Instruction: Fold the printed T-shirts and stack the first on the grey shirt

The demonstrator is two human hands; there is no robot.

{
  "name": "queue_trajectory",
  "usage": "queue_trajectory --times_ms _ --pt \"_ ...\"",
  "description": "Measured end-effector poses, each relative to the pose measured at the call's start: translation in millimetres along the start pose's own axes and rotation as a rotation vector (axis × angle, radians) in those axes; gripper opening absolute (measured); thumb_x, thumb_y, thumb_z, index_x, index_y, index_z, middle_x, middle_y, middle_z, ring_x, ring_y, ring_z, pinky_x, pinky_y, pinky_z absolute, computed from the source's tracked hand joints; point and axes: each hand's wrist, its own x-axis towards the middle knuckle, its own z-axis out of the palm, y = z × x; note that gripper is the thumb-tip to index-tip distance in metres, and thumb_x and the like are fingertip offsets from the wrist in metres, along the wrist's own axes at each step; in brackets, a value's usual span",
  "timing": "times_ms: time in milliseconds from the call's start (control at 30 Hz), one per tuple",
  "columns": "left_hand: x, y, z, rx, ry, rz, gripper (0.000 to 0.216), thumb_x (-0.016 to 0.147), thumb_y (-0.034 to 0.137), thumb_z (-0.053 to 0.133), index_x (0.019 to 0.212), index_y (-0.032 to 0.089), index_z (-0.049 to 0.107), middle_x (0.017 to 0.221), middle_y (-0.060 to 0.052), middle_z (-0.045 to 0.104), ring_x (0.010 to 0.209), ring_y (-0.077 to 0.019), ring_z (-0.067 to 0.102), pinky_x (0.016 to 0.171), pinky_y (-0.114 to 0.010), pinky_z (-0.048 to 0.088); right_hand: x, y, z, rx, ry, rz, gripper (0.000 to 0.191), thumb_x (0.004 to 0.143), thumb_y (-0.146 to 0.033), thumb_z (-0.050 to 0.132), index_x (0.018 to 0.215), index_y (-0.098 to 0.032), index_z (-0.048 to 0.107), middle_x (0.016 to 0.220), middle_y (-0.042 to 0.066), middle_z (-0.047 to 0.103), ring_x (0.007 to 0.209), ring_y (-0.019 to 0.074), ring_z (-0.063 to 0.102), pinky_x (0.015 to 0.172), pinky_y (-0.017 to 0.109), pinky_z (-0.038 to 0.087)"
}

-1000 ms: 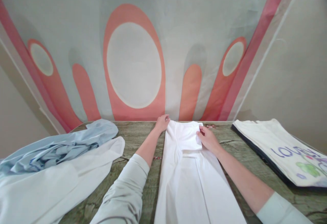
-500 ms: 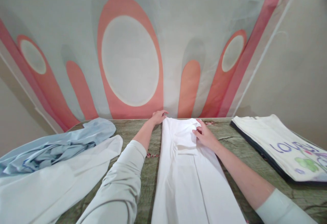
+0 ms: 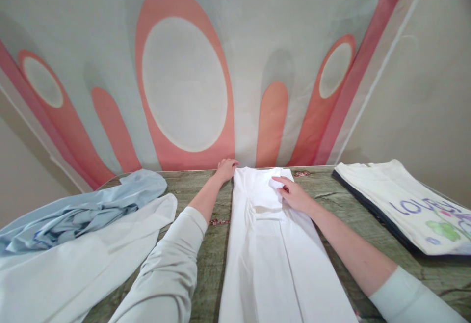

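A white shirt [image 3: 272,254] lies before me, folded into a long, narrow strip that runs from the table's far edge toward me. Creased layers of its cloth are bunched near the far end. My left hand [image 3: 226,170] is closed at the shirt's far left corner, fingers together at the cloth. On the far right part, my right hand [image 3: 294,195] pinches the top layer between thumb and fingers. The fingertips of the left hand are partly hidden.
On the left lie a crumpled light blue garment [image 3: 91,210] and a white garment [image 3: 84,269]. A folded cream garment with lettering [image 3: 397,200] rests on dark cloth at the right. The wood-patterned table [image 3: 198,185] meets a patterned wall [image 3: 243,92] behind.
My right hand has shifted slightly left from the far right corner, drawing its fingers in over the cloth. My left hand stays at the far left corner. The view has tilted slightly.
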Motion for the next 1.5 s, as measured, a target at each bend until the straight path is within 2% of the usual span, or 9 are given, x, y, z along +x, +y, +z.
queue_trajectory --times_ms 167,333,433,533,733,967,1200,1367,1500 --pt "-22 22 -1 -0.015 -0.051 0.118 0.031 0.088 0.021 0.041 0.114 0.025 0.059 0.121 -0.003 0.056 0.118 -0.0185 0.044 0.103 -0.033 0.027 1 3 1 0.015 0.035 0.048 0.048 0.077 -0.019 0.048 0.125 -0.02 0.051 0.118 0.006 0.057 0.086 0.0157 0.056 0.084 0.032 0.042" --pt "-52 37 2 -0.028 -0.175 0.225 0.034 0.089 0.032 0.043 0.12 0.026 0.055 0.134 -0.001 0.048 0.127 -0.0173 0.036 0.107 -0.03 0.019 1 2 1 0.008 0.03 0.12 0.051 0.077 -0.022 0.049 0.127 -0.015 0.049 0.091 0.005 0.064 0.071 0.0153 0.056 0.076 0.031 0.044" --pt "-66 37 1 -0.008 -0.241 0.232 0.046 0.088 0.043 0.043 0.131 0.026 0.044 0.143 -0.004 0.035 0.133 -0.0196 0.025 0.109 -0.035 0.011 0 0 1 0.016 0.043 0.136 0.052 0.077 -0.024 0.049 0.128 -0.014 0.048 0.083 0.004 0.063 0.065 0.0147 0.054 0.07 0.03 0.045" --pt "-73 38 0 0.003 -0.254 0.208 0.053 0.089 0.048 0.039 0.136 0.026 0.035 0.147 -0.005 0.025 0.135 -0.021 0.02 0.108 -0.038 0.009 -1 -2 0 0.049 0.052 0.157 0.055 0.077 -0.025 0.051 0.131 -0.015 0.044 0.076 0.002 0.061 0.061 0.0136 0.053 0.063 0.028 0.044" --pt "-90 50 -1 0.05 -0.244 0.161 0.052 0.09 0.046 0.036 0.137 0.022 0.034 0.146 -0.008 0.026 0.135 -0.0218 0.02 0.108 -0.037 0.009 -3 -5 0 0.105 0.062 0.174 0.059 0.075 -0.025 0.055 0.131 -0.014 0.043 0.068 -0.001 0.058 0.056 0.0123 0.051 0.057 0.026 0.042" --pt "-150 72 -13 0.142 -0.274 0.209 0.052 0.092 0.041 0.031 0.139 0.018 0.029 0.146 -0.009 0.025 0.136 -0.0197 0.018 0.108 -0.033 0.013 -3 1 1 0.081 0.1 0.161 0.055 0.073 -0.023 0.057 0.126 -0.014 0.047 0.076 0.002 0.063 0.061 0.0136 0.056 0.063 0.027 0.045" --pt "-213 91 -33 0.249 -0.319 0.251 0.053 0.095 0.039 0.024 0.14 0.012 0.024 0.148 -0.011 0.019 0.136 -0.0207 0.015 0.109 -0.038 0.015 -3 5 3 0.082 0.14 0.144 0.05 0.072 -0.022 0.059 0.121 -0.017 0.049 0.096 0.006 0.065 0.067 0.0143 0.059 0.068 0.029 0.048" --pt "-250 105 -46 0.254 -0.335 0.25 0.052 0.095 0.04 0.028 0.139 0.015 0.027 0.148 -0.01 0.02 0.136 -0.0218 0.015 0.109 -0.039 0.017 -6 2 4 0.075 0.159 0.12 0.046 0.072 -0.021 0.058 0.118 -0.018 0.051 0.106 0.008 0.063 0.072 0.015 0.062 0.072 0.031 0.049" --pt "-274 117 -54 0.231 -0.336 0.294 0.047 0.095 0.04 0.027 0.139 0.022 0.028 0.148 -0.007 0.022 0.136 -0.0222 0.016 0.108 -0.042 0.018 -8 -3 4 0.025 0.161 0.109 0.045 0.074 -0.021 0.057 0.118 -0.017 0.05 0.106 0.009 0.063 0.074 0.0156 0.062 0.073 0.031 0.049"
